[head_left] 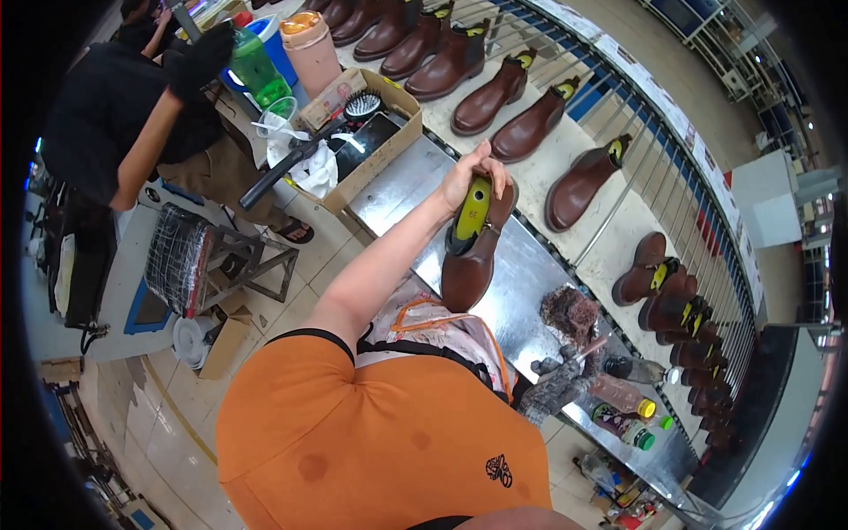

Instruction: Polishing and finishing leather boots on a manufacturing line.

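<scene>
My bare left hand [477, 181] is closed around the upper part of a brown ankle boot [468, 278], whose opening faces up and shows a lime-green insole. The boot is tilted over the near edge of the metal table [521, 274], its toe toward my body. My right hand [565, 380], in a dirty grey knit glove, is closed around a thin pinkish stick [590, 348]; what its far end carries is not clear. Beyond that hand, a fuzzy dark reddish wad [570, 314] lies on the table.
Brown boots [583, 185] line a roller conveyor [609, 221] beyond the table. Several bottles [623, 395] lie right of my gloved hand. A cardboard box [397, 132] holds a hairbrush [362, 106]. At left, a person in black [132, 115] has a gloved hand near a green bottle [256, 66].
</scene>
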Demonstrator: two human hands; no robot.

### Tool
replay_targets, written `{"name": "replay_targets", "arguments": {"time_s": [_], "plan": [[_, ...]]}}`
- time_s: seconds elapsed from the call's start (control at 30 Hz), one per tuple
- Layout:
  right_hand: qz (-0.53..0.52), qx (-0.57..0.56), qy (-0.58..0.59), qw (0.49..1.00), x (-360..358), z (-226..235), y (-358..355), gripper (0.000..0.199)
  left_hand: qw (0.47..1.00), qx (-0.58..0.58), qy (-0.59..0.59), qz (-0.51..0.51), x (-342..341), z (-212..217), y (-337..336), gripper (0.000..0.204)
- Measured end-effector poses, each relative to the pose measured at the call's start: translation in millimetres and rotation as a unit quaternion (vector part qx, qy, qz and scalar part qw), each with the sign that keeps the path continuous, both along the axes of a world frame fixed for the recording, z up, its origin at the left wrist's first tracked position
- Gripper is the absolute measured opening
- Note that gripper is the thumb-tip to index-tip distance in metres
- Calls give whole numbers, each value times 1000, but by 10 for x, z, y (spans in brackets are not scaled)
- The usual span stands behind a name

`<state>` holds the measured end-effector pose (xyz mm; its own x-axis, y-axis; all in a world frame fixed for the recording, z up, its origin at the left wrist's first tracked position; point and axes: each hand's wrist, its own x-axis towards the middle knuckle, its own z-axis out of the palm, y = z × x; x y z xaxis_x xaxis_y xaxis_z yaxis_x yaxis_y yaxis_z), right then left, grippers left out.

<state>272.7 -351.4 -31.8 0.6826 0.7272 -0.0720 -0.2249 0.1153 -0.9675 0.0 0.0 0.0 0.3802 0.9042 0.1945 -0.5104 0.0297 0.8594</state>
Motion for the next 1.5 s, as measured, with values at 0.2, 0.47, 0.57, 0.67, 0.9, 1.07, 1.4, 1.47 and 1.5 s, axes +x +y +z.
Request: {"name": "replay_targets", "arguments": {"time_s": [0.2,0.47,0.57,0.67,0.9,1.07,1.4,1.47,1.5], "plan": [[-40,-61,12,997,-471,212,741,20,983,166,-48,-68,83,393,-115,50],[156,-67,23,985,-323,517,741,42,946,239,-56,-209,237,462,-174,54],[267,-157,-145,940,-254,967,958,43,933,254,-68,-245,311,458,-173,54],[294,-102,-398,863,-201,1188,1145,39,928,257,-69,-263,345,472,-174,54],[327,-19,-571,753,-248,1502,1370,45,921,257,-75,-284,371,457,-168,54],[326,-5,-589,740,-259,1533,1413,47,914,269,-71,-297,375,462,-123,54],[323,23,-578,749,-223,1574,1472,44,904,275,-73,-320,392,438,-74,55],[323,32,-577,749,-211,1580,1486,44,902,277,-74,-323,391,438,-73,55],[323,36,-577,749,-206,1581,1497,44,903,276,-71,-321,390,437,-74,56]]}}
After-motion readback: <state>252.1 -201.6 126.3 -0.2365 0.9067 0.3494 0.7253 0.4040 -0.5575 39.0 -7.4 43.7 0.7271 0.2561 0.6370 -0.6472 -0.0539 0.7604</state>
